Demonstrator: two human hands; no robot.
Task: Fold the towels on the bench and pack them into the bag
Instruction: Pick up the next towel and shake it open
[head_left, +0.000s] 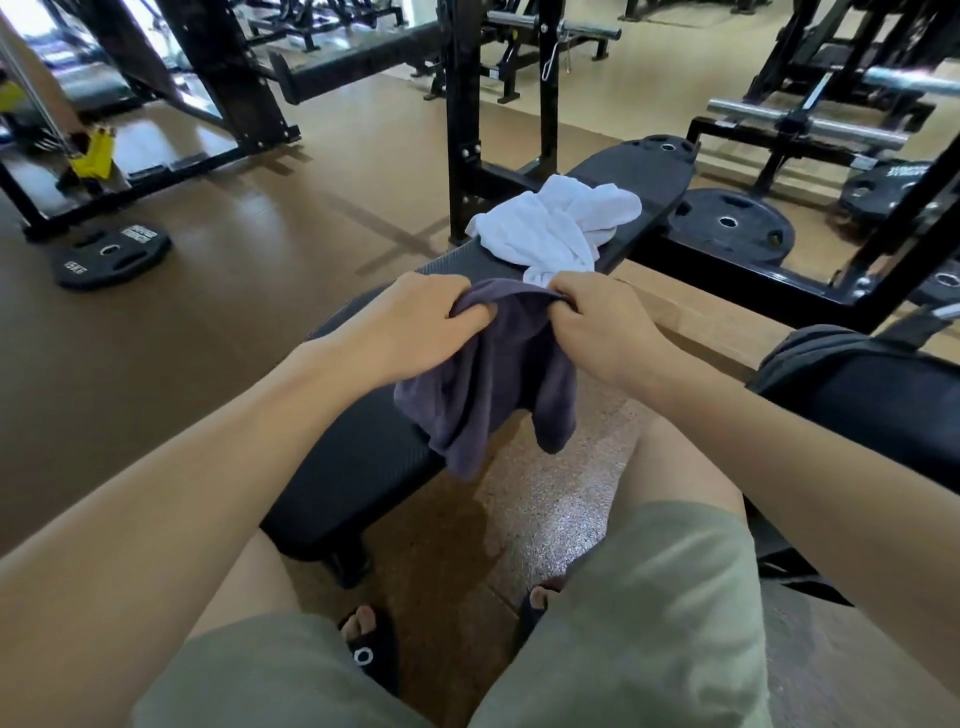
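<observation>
Both hands pinch the grey towel's top edge above the bench.

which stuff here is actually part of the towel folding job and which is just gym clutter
Part of the job:
- grey towel, gripped by left hand and right hand
- white towel, crumpled on the bench
- dark bag at the right

Just lying about:
- weight plate on the floor
- weight plate beyond the bench
- yellow object far left
</observation>
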